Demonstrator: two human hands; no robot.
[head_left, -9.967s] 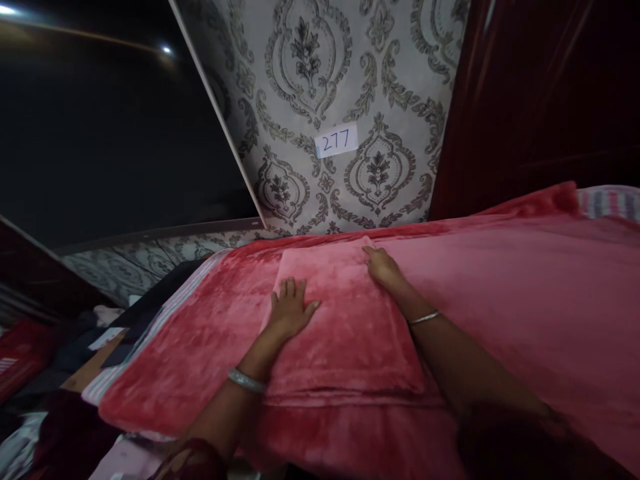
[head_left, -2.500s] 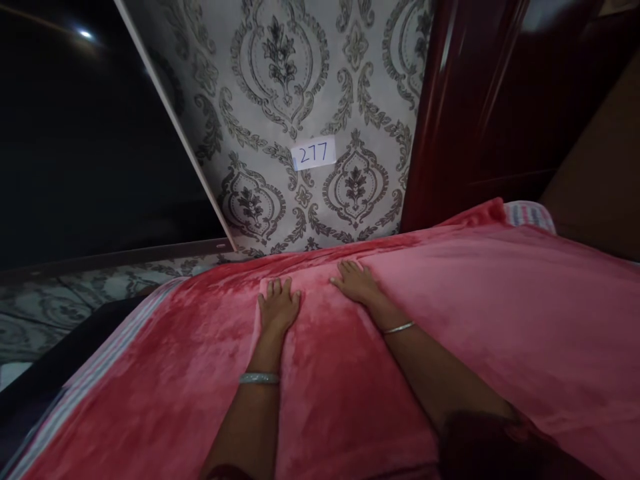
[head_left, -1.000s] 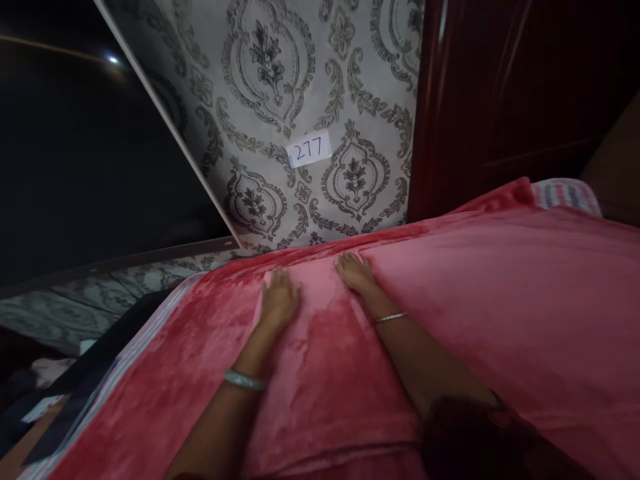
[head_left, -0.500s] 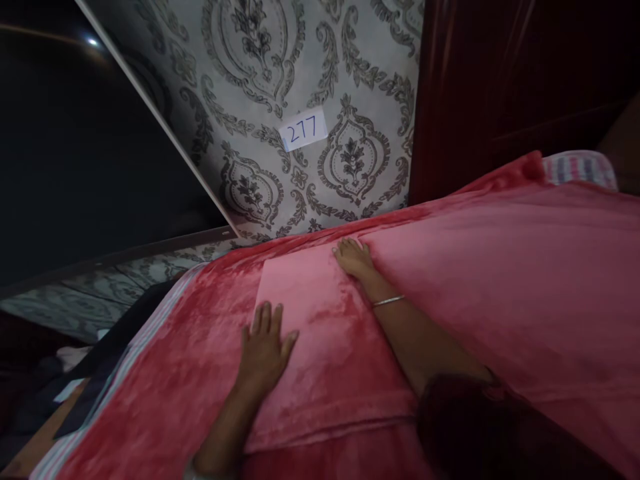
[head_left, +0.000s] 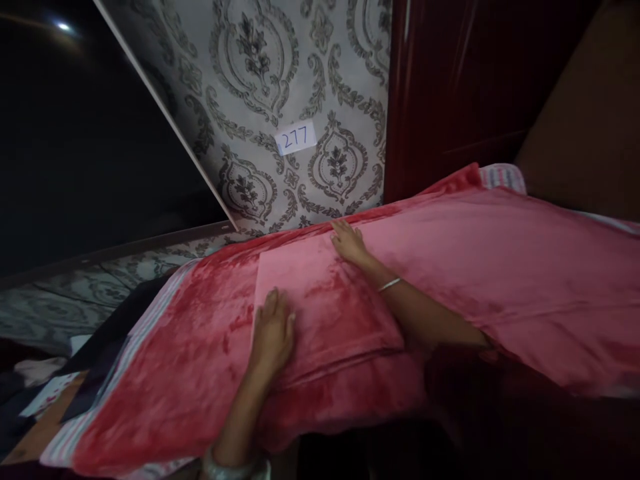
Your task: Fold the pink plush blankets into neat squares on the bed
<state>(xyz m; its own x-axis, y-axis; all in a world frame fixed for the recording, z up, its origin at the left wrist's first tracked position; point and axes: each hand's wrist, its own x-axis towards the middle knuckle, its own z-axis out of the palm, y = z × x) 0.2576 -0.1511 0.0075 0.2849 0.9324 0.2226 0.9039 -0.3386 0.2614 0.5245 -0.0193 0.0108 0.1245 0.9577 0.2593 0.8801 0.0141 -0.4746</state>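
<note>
A plush red and pink blanket (head_left: 200, 347) is spread out, with a folded-over section (head_left: 310, 280) lying on top of its middle. My left hand (head_left: 273, 330) rests on the left edge of this fold, fingers stretched out and fairly close together. Near the far edge, my right hand (head_left: 350, 243) lies palm down with its fingers spread. Neither hand grips the cloth. The pink underside (head_left: 490, 233) of the blanket faces up on the right.
Behind the blanket stands a patterned wall with a paper label (head_left: 296, 137) reading 277. A large black screen (head_left: 100, 147) is at the left, a dark red panel (head_left: 450, 87) at the right. Striped cloth (head_left: 150, 327) shows along the left edge, beside dark items and papers (head_left: 50, 393).
The view has shifted, showing more of the blanket's near edge. My left hand's fingers have drawn closer together along the fold. My right hand has slid slightly toward the far edge.
</note>
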